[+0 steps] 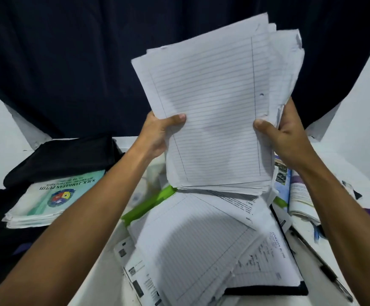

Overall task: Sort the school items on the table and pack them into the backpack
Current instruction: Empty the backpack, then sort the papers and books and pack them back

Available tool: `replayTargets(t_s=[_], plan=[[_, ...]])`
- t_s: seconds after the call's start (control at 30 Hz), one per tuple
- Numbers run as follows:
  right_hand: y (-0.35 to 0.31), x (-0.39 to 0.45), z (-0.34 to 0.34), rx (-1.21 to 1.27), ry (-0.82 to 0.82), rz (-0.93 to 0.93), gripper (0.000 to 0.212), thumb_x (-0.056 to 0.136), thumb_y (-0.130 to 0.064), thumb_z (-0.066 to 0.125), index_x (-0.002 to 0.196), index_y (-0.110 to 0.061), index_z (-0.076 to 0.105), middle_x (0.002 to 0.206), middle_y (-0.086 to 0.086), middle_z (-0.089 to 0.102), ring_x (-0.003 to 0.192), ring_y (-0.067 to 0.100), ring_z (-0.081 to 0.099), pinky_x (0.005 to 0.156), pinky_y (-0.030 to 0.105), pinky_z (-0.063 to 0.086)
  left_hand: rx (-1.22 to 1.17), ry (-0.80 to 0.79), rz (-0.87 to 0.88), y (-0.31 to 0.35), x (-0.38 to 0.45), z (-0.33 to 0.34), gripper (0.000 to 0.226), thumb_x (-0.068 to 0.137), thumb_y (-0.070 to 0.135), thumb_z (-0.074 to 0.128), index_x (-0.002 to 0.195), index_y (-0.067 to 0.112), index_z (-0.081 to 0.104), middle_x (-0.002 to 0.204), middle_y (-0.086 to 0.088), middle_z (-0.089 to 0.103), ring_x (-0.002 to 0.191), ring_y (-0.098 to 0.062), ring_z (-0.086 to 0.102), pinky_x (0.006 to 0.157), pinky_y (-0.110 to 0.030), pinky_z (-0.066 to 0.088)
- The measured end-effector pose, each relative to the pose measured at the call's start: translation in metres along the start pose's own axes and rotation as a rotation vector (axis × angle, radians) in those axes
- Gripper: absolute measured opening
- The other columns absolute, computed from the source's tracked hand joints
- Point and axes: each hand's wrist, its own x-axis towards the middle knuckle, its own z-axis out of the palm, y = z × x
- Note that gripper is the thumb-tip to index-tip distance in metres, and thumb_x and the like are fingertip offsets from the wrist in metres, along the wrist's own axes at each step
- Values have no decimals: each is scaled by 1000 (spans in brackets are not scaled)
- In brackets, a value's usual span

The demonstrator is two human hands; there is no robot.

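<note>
Both hands hold a thick, uneven stack of white lined loose-leaf sheets (212,107) upright, likely to square its edges: left hand (157,133) and right hand (290,133) fingers clasp its sides, its bottom edge resting on scattered papers (201,239) below them on the white desk (104,261). The black fabric backpack (65,157) lies left of the left fingers.

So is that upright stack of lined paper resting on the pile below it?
Touching. In the head view the stack of lined paper, gripped by the left hand and right hand, stands with its bottom edge on the loose pile.
</note>
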Motion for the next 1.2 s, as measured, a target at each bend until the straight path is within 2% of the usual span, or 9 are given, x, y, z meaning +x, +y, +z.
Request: replayTargets(t_s=[0.07,0.17,0.3,0.5,0.67,0.87,1.07,1.13,1.2], plan=[[-9,-2,11,-41,16,-32,55,88,-1,65,130,-25,38,126,-11,55,119,4,55,93,17,45,-7,13,28,5,-3,-2,41,75,-9,68,114,4,62,109,-11,71,106,-30,67,91,-45,54],[-11,-10,29,-34,164,-9,56,79,3,72,120,-24,46,118,-4,62,111,11,62,89,25,51,-4,33,28,11,-11,-8,40,76,-9,68,114,3,62,107,-10,72,104,-29,68,90,-43,55],[-8,-27,46,172,287,227,33,73,10,72,97,-11,65,86,-1,74,82,17,71,70,30,56,48,-41,-18,16,-26,-23,43,69,-4,69,111,6,65,113,-12,71,109,-31,66,93,-46,54],[10,-78,67,209,333,343,23,71,13,73,87,-3,69,78,3,75,72,20,71,68,31,56,65,-53,-143,-12,-54,-52,53,57,1,77,108,5,66,109,-13,71,102,-33,67,86,-45,56],[12,-101,75,189,278,348,32,72,9,75,94,-13,66,80,-10,75,76,7,72,65,18,54,121,-68,-120,-26,-62,-56,62,47,17,82,106,7,66,100,-4,75,94,-21,71,73,-29,57],[14,-101,74,434,123,503,47,68,-5,73,114,-6,62,100,2,75,96,15,70,78,25,57,190,-75,-113,-24,-61,-50,47,58,4,76,103,4,65,90,-2,76,83,-16,73,65,-23,57],[19,-99,80,396,171,433,24,76,-4,71,98,-14,71,99,3,75,96,16,70,78,24,56,239,-110,-151,-37,-73,-61,47,61,2,72,107,8,65,98,-3,76,91,-18,72,70,-24,57],[23,-101,83,386,171,418,27,77,-2,71,102,-12,70,101,5,75,99,18,70,83,28,57,210,-101,-146,-44,-78,-63,52,56,2,79,105,8,65,96,-3,76,90,-18,73,69,-25,58],[30,-106,84,309,157,414,30,79,5,71,103,-13,67,95,-4,76,94,11,71,78,22,56,194,-92,-174,-50,-81,-68,74,38,15,96,105,6,65,98,-7,76,90,-21,73,70,-28,58]])
